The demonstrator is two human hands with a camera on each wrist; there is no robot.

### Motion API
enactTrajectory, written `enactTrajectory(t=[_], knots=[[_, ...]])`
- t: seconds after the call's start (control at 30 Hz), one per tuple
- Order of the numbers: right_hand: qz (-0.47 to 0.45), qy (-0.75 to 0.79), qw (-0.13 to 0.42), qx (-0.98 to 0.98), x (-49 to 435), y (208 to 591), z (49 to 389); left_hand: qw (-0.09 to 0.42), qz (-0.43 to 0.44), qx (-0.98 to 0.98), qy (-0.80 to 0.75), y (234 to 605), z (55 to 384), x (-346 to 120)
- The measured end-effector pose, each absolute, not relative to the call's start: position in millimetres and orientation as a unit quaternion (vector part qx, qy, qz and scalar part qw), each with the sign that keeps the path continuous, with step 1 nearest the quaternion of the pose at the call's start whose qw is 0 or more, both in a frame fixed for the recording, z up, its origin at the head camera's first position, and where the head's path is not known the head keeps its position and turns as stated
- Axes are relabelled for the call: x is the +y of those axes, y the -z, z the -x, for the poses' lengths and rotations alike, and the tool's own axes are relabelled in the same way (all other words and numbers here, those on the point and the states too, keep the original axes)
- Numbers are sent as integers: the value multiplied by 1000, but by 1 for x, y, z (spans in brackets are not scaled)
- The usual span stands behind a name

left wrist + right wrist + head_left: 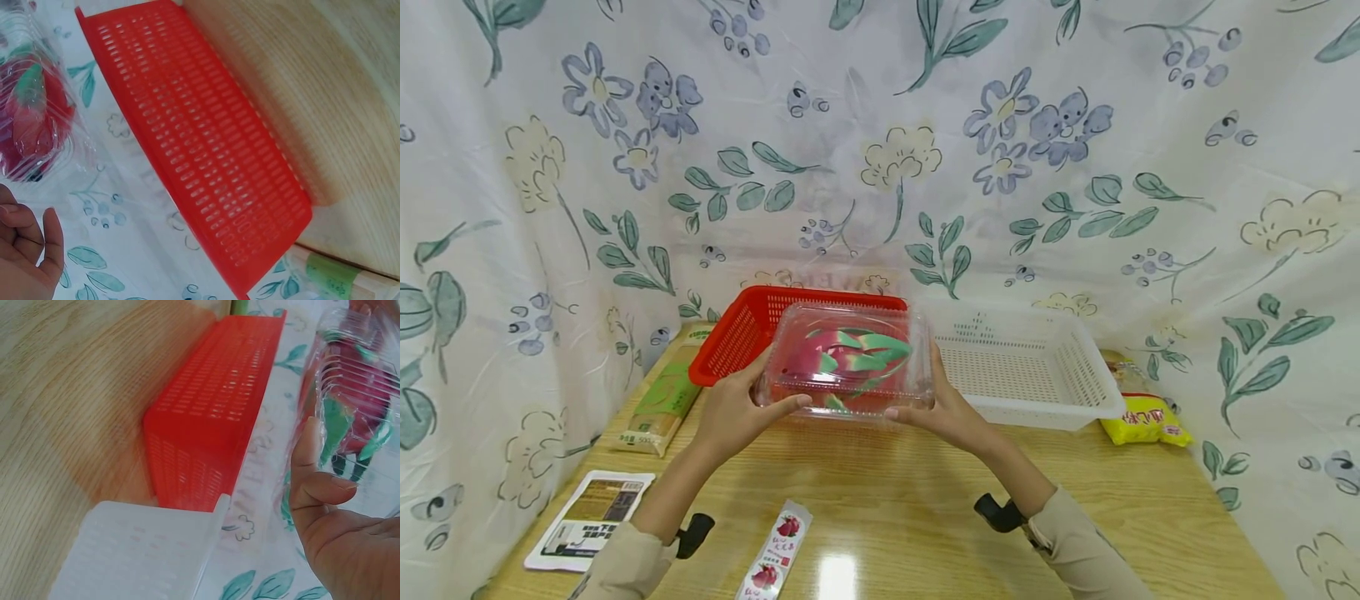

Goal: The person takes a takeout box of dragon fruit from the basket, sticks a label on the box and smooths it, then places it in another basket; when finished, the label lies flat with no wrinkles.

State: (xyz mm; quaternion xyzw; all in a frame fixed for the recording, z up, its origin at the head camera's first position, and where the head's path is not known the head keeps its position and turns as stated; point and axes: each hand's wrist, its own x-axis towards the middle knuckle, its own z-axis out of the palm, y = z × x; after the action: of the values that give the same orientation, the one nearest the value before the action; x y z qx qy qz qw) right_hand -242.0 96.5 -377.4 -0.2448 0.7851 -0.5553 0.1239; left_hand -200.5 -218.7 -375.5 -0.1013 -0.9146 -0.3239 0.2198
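Note:
A clear plastic clamshell box [797, 321] with a pink and green dragon fruit [842, 354] inside is held up between both hands, over the front of the red basket [718, 346]. My left hand [730, 410] grips its left side, thumb along the near edge. On the opposite side my right hand [955, 418] holds it the same way. From the right wrist, thumb and fingers show at the box's end [331, 381], with the fruit [359, 387] behind ridged plastic. The left wrist view shows the left hand [28, 244] just below the box.
Beside the red basket stands a white basket [1030, 410]. A green-labelled packet [666, 392] lies at left, a white and brown pouch [591, 521] nearer. A strip of dragon fruit stickers [775, 554] lies in front; a yellow bag [1142, 423] sits at right. A floral curtain [880, 233] hangs behind.

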Motion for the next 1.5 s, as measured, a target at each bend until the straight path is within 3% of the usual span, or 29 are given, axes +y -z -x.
enactTrajectory(t=[0.53,0.87,1.2,1.5], knots=[[251,572,133,769,97,375,239,224,101,-905,348,376,197,-217],[246,571,133,772,101,376,235,199,97,-902,370,378,189,-214],[250,569,128,773,103,376,228,141,81,-870,466,374,181,-211],[244,556,129,784,105,376,222,134,74,-871,466,377,180,-211]])
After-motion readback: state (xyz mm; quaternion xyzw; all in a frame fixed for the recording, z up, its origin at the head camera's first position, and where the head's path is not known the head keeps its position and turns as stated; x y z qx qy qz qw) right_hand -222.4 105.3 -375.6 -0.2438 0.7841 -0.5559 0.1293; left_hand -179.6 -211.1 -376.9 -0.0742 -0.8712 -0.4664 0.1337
